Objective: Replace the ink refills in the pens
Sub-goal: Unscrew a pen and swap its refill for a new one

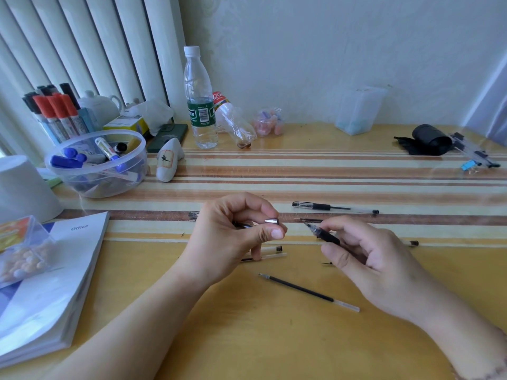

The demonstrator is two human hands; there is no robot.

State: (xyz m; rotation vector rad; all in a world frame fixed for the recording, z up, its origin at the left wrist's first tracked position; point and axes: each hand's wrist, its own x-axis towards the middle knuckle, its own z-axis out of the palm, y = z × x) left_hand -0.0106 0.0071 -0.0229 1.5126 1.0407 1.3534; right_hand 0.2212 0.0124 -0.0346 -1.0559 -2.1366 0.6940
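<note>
The left hand is pinching a metal tip cone while the right hand is gripping the pen barrel, refill point facing the cone for reassembly, above a spare refill lying on the worktop.

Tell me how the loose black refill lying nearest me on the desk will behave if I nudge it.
The refill is a thin round tube on the glossy desk, so it will probably roll or skid. It looks very light, and likely flexes slightly.

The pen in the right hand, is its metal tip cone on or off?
Off. The left hand pinches the metal cone apart from the pen gripped by the right hand, whose refill point sticks out bare.
</note>
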